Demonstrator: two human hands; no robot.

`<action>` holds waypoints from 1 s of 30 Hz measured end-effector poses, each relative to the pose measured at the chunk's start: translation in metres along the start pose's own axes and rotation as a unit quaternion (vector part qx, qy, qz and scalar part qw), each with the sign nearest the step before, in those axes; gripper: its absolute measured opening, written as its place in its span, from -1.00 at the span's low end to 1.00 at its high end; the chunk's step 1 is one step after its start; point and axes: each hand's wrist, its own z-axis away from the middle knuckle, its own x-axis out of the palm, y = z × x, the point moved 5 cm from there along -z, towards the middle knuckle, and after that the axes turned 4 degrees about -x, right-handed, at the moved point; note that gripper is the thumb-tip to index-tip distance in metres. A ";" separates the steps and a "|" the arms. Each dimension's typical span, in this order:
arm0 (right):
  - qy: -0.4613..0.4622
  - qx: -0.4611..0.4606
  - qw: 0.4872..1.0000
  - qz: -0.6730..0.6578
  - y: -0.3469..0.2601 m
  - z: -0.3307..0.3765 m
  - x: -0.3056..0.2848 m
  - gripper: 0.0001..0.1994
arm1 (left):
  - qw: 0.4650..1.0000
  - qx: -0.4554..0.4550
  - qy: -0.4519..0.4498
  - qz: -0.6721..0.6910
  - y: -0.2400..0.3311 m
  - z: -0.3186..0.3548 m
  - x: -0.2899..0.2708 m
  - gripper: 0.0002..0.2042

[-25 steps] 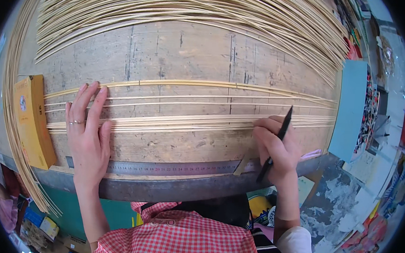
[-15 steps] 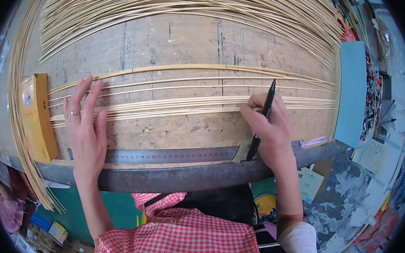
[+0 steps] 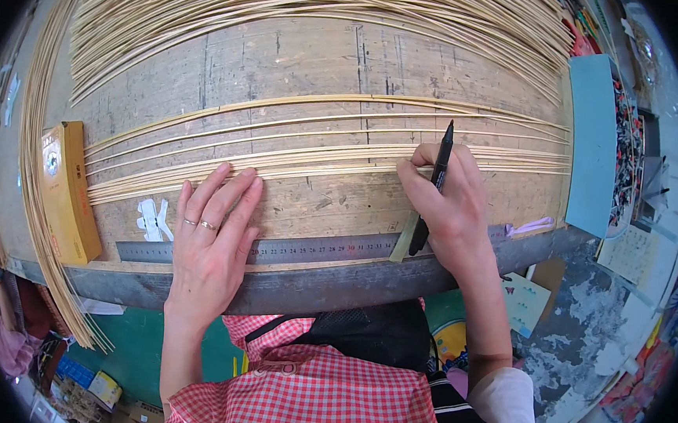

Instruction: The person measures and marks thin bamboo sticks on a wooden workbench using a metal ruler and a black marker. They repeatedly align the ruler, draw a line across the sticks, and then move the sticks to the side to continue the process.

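Note:
My left hand [image 3: 213,242] lies with its fingers stretched out, their tips touching the lower edge of a narrow group of pale, thin bamboo sticks [image 3: 319,161]. Nothing is held in it. Farther right, my right hand [image 3: 457,212] is closed around a black marker pen [image 3: 442,160], whose upper end points away from me. Thumb and index finger of that hand meet at the sticks; whether they pinch one cannot be made out. A few separate sticks [image 3: 282,120] run above the group. A metal ruler [image 3: 320,251] lies along the table's near edge, partly under my left hand.
A yellow box [image 3: 65,192] stands at the sticks' left ends, a light blue box [image 3: 591,143] at their right ends. Big stick bundles lie at the back [image 3: 291,0] and far left [image 3: 34,127]. White scraps [image 3: 152,220] and a lilac ribbon [image 3: 530,226] rest near the front edge.
My left hand has moved right and nearer to me, off the upper sticks, uncovering the white scraps and the ruler's left end. My right hand keeps the marker pen, almost unmoved.

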 end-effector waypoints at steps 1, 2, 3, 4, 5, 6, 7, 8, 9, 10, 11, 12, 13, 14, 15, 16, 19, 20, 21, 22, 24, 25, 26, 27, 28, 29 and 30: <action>-0.002 0.003 1.000 -0.001 0.000 0.001 0.000 -0.75 | 1.000 0.001 -0.001 -0.003 0.000 0.000 0.000 -0.47; -0.004 0.006 1.000 -0.003 0.000 0.001 0.000 -0.75 | 1.000 0.002 -0.001 -0.005 -0.001 0.000 0.000 -0.47; 0.008 0.008 1.000 -0.014 0.000 0.002 -0.001 -0.75 | 1.000 0.003 -0.001 -0.008 -0.001 0.000 0.000 -0.47; 0.021 0.011 0.999 -0.026 0.000 0.003 -0.001 -0.75 | 1.000 0.004 -0.001 -0.010 -0.001 0.000 0.000 -0.47; 0.034 0.014 0.999 -0.038 0.000 0.003 -0.002 -0.75 | 1.000 0.005 0.000 -0.011 -0.001 0.000 0.000 -0.47; 0.031 0.022 0.999 -0.037 0.001 0.005 -0.001 -0.75 | 1.000 0.005 0.001 -0.012 0.000 0.000 0.000 -0.47; 0.028 0.031 0.998 -0.037 0.002 0.008 0.000 -0.75 | 1.000 0.005 0.001 -0.014 0.000 0.000 0.000 -0.47; 0.025 0.039 0.998 -0.036 0.003 0.010 0.001 -0.74 | 1.000 0.005 0.002 -0.015 0.000 0.001 0.000 -0.47; 0.016 0.045 0.998 -0.041 0.004 0.009 0.001 -0.74 | 1.000 0.005 0.002 -0.015 -0.001 0.001 0.001 -0.48; 0.007 0.052 0.998 -0.046 0.005 0.008 0.000 -0.74 | 1.000 0.006 0.002 -0.015 0.000 0.001 0.001 -0.48; -0.002 0.058 0.997 -0.052 0.006 0.008 0.000 -0.74 | 1.000 0.006 0.003 -0.015 0.000 0.000 0.001 -0.48; -0.001 0.053 0.998 -0.046 0.006 0.008 0.000 -0.74 | 1.000 0.006 0.002 -0.015 0.000 0.000 0.001 -0.48; 0.000 0.048 0.998 -0.040 0.007 0.008 -0.001 -0.74 | 1.000 0.005 0.002 -0.015 0.000 0.000 0.000 -0.49; 0.001 0.043 0.998 -0.035 0.007 0.008 -0.001 -0.74 | 1.000 0.005 0.003 -0.015 0.001 0.000 0.000 -0.48; 0.004 0.037 0.999 -0.025 0.006 0.008 -0.001 -0.71 | 1.000 0.003 0.004 -0.016 0.001 0.000 0.000 -0.48; 0.008 0.031 0.999 -0.016 0.004 0.008 -0.002 -0.68 | 1.000 0.001 0.005 -0.016 0.001 0.000 0.000 -0.48; 0.011 0.023 1.000 0.005 0.001 0.007 -0.003 -0.66 | 1.000 -0.004 0.007 -0.021 0.001 0.001 0.003 -0.48; 0.011 0.022 1.000 0.011 0.001 0.007 -0.003 -0.66 | 1.000 -0.004 0.008 -0.021 0.001 0.000 0.004 -0.47; 0.007 0.022 1.000 0.012 0.001 0.007 -0.003 -0.68 | 1.000 -0.003 0.010 -0.022 0.001 0.000 0.004 -0.47; 0.002 0.022 1.000 0.013 0.002 0.008 -0.003 -0.69 | 1.000 -0.003 0.011 -0.022 0.001 0.001 0.004 -0.47; 0.000 0.021 1.000 0.011 0.002 0.008 -0.002 -0.71 | 1.000 -0.001 0.015 -0.022 0.000 0.002 0.005 -0.46; 0.002 0.021 1.000 0.008 0.003 0.009 -0.002 -0.71 | 1.000 -0.001 0.017 -0.022 0.000 0.002 0.005 -0.45; 0.003 0.021 1.000 0.005 0.003 0.009 -0.001 -0.71 | 1.000 0.000 0.017 -0.020 0.000 0.002 0.006 -0.45; 0.005 0.021 1.000 0.000 0.004 0.008 -0.001 -0.72 | 1.000 0.000 0.017 -0.019 0.000 0.002 0.006 -0.45; 0.007 0.021 1.000 -0.005 0.005 0.008 -0.001 -0.73 | 1.000 0.000 0.017 -0.018 0.000 0.001 0.006 -0.45; 0.009 0.021 1.000 -0.010 0.006 0.007 -0.001 -0.74 | 1.000 0.001 0.018 -0.016 0.000 0.001 0.005 -0.45; 0.007 0.020 1.000 -0.009 0.006 0.006 -0.001 -0.75 | 1.000 0.001 0.019 -0.015 0.000 0.000 0.004 -0.46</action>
